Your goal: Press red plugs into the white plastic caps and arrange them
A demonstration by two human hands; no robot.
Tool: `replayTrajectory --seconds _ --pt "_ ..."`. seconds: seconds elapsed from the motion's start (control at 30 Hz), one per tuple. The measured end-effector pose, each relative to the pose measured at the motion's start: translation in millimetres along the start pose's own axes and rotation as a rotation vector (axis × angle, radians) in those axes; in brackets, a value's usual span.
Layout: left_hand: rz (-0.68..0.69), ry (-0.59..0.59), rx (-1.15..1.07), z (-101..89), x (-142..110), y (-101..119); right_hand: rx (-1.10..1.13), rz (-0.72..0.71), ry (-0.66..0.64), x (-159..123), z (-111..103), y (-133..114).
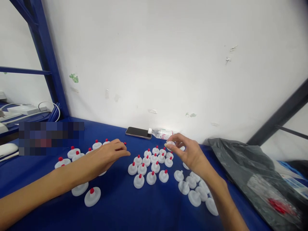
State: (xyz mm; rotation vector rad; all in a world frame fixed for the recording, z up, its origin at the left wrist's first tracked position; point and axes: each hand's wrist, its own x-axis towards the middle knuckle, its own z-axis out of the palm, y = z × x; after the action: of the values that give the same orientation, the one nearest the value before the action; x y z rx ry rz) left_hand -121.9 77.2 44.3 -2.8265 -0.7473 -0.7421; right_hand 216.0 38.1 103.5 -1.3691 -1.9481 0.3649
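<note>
My right hand (189, 152) pinches a round white nozzle lid (171, 145) between thumb and fingers, at the far right of the middle group. My left hand (109, 155) hovers over the left group, its fingers bent and close together. A small red cap (124, 143) shows just past its fingertips; whether they touch it is unclear. Several white lids with red caps (155, 167) stand in the middle group. More red-capped lids (92, 196) lie on the left, partly hidden by my left forearm. White lids without red caps (194, 198) lie beneath my right forearm.
A phone (139, 132) and a clear plastic bottle (161, 133) lie by the wall on the blue table (125, 208). To the right lies a grey plastic bag (231, 160), with a clear bag of red pieces (280, 205) on it. Cables and white devices (25, 109) sit at left.
</note>
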Motion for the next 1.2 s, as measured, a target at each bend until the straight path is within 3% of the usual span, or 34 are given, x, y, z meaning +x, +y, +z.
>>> replayTrajectory --seconds 0.1,0.27,0.37,0.53,0.83,1.03,1.2 --pt "0.005 0.021 -0.076 0.6 1 3 -0.029 -0.113 0.088 0 19 -5" --pt "-0.054 0.151 -0.174 -3.6 4 16 -0.225 -0.551 0.208 -4 48 -15" --pt "-0.113 0.238 -0.256 -12.0 9 25 -0.247 -0.665 0.251 -6 60 -25" --pt "-0.124 0.351 -0.386 -21.4 17 40 -0.234 -0.703 0.213 -10 76 -37" --pt "-0.078 0.33 -0.526 -11.4 11 55 -0.248 -0.752 0.182 -13 86 -36" --pt "-0.166 0.333 -0.646 -9.7 13 58 -0.21 -0.767 0.21 -14 89 -37" --pt "-0.419 0.287 -0.912 -7.8 14 55 -0.211 -0.79 0.221 -17 87 -39"
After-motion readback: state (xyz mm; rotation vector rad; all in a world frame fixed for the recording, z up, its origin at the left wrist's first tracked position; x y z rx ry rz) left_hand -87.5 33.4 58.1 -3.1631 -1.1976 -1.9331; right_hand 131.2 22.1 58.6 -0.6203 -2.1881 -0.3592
